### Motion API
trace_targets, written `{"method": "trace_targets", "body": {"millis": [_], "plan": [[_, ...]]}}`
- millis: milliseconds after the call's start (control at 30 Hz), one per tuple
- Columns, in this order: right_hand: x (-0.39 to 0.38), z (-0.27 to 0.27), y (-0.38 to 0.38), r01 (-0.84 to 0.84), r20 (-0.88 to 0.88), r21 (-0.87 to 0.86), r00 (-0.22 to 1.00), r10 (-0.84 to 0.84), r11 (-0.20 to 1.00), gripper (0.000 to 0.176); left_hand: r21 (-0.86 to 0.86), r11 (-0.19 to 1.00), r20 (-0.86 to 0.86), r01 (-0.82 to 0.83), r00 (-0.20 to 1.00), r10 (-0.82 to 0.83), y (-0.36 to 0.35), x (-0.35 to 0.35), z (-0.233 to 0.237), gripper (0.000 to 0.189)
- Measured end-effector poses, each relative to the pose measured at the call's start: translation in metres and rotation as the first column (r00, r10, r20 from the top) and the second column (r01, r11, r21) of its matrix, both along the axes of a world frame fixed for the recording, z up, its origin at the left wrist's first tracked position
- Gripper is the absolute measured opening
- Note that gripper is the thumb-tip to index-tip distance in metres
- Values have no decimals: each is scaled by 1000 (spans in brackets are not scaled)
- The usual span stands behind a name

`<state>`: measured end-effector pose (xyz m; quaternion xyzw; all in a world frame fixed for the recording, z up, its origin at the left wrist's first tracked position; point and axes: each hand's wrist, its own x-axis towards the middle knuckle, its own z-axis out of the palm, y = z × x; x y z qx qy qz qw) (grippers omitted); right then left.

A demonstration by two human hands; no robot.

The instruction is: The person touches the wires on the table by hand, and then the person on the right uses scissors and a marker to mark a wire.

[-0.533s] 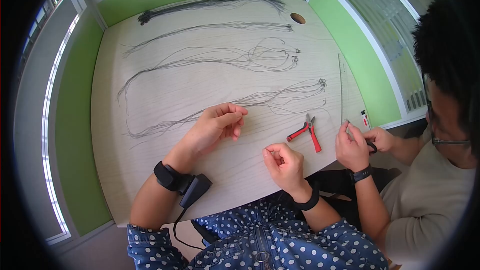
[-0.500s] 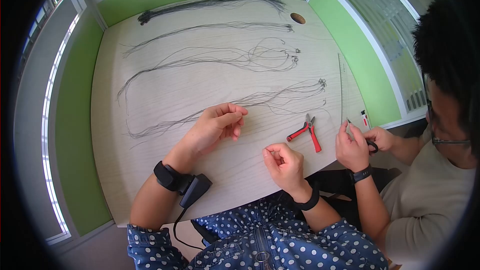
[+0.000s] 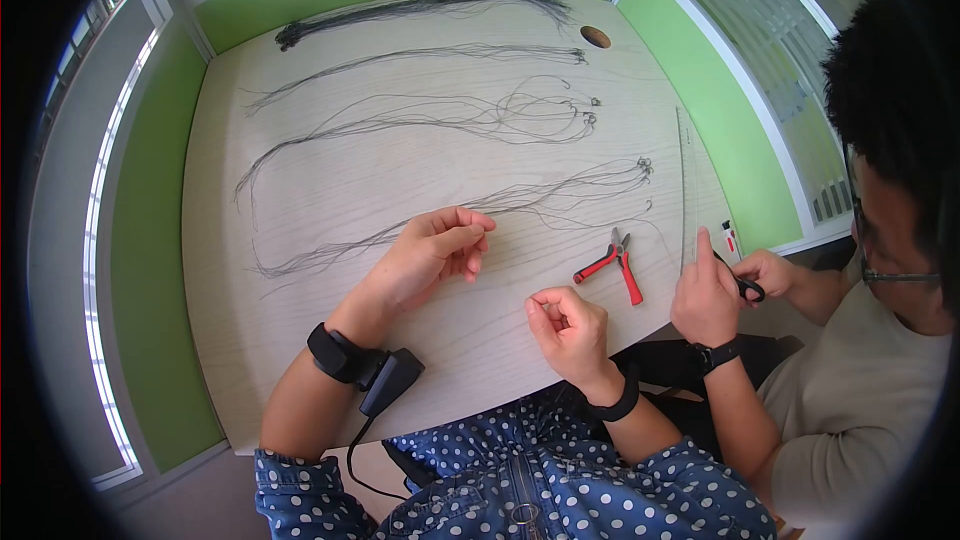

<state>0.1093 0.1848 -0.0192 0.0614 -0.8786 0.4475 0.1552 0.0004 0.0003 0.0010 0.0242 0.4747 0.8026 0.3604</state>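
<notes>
Over the lower middle of the table, my left hand (image 3: pixel 430 255) is closed, thumb and index finger pressed together; anything between them is too small to make out. It is close to a bundle of thin dark strands (image 3: pixel 370 236) with small knotted or hooked ends at the right. My right hand (image 3: pixel 573 332) is closed in a pinch near the front edge, and what it may hold cannot be seen. Just beyond it lie red-handled pliers (image 3: pixel 625 268), jaws apart and pointing away from me. The two hands are apart.
More strand bundles (image 3: pixel 420 7) lie across the far part of the wooden table (image 3: pixel 230 340), near a round hole (image 3: pixel 595 37). At the right are a ruler (image 3: pixel 685 180), a small white-and-red object (image 3: pixel 729 237), and a co-worker's hands (image 3: pixel 706 302), with black-handled scissors (image 3: pixel 751 289). Green partitions surround the table.
The co-worker's nearer hand has shifted and its index finger now points up along the ruler; the scissors have moved slightly. Both my hands remain where they were.
</notes>
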Motion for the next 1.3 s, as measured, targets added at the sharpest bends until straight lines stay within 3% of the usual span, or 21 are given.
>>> {"method": "trace_targets", "body": {"millis": [667, 1300], "plan": [[-1, -1, 1, -44, -24, -4, 999, 44, 999, 7, -26, 1000, -15, 0, 1000, -1, 0, 0, 1, 15], [0, 0, -4, 24, 12, -23, 1000, -23, 999, 8, 18, 999, -52, 42, 998, -41, 1, -4, -10, 17]]}}
